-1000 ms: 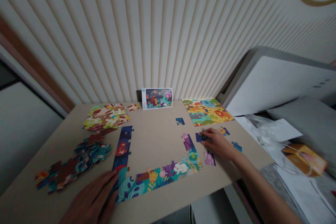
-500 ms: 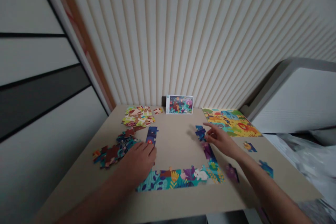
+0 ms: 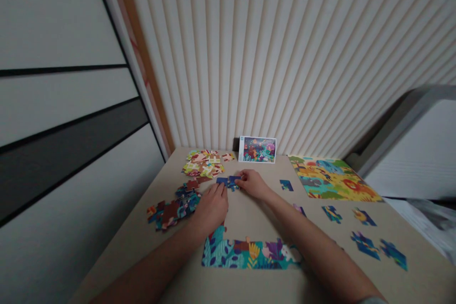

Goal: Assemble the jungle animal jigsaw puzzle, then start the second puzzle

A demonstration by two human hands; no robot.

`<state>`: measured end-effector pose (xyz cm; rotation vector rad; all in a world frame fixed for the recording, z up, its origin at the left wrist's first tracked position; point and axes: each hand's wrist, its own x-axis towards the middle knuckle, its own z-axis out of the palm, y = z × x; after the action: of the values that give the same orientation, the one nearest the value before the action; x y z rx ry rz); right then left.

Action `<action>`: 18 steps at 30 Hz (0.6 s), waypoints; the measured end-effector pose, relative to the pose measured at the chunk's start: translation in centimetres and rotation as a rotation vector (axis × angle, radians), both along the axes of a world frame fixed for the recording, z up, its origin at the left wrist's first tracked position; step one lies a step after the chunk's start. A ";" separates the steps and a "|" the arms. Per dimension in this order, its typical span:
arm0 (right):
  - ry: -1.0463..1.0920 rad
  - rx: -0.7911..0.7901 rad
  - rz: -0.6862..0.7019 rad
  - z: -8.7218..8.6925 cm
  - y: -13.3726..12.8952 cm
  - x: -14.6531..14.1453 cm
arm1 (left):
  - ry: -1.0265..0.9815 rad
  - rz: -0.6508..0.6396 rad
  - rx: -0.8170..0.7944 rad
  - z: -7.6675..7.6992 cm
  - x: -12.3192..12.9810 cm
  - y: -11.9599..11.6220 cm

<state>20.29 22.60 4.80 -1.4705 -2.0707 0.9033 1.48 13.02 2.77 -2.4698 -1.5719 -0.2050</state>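
Note:
My right hand (image 3: 252, 183) pinches a dark blue jigsaw puzzle piece (image 3: 233, 182) at the top left of the partly joined puzzle frame. That piece sits against the blue corner piece (image 3: 221, 180), though whether they interlock is too small to tell. My left hand (image 3: 214, 199) lies with fingers stretched over the left column of joined pieces, hiding most of it. Below, the joined bottom row (image 3: 245, 256) shows leaves, flowers and part of a white rabbit. My right forearm covers much of the right column. One blue piece (image 3: 286, 185) lies at its upper end.
A heap of dark loose pieces (image 3: 171, 211) lies left of my left hand, with a lighter heap (image 3: 203, 164) behind. A picture card (image 3: 259, 149) leans at the back wall. At right are a finished animal puzzle (image 3: 335, 178) and several loose pieces (image 3: 365, 245).
My right hand has moved left from the right column to the top left, with a blue puzzle piece in its fingers. My left hand has slid up the left column. The view has shifted.

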 end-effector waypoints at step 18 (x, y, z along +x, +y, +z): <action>-0.326 0.236 0.066 1.3 -0.8 -0.7 | -0.094 0.040 -0.030 1.6 0.4 -0.2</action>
<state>19.59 21.84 6.12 -1.5068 -2.3746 0.4411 1.84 12.86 4.40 -2.4830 -1.6716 -0.2978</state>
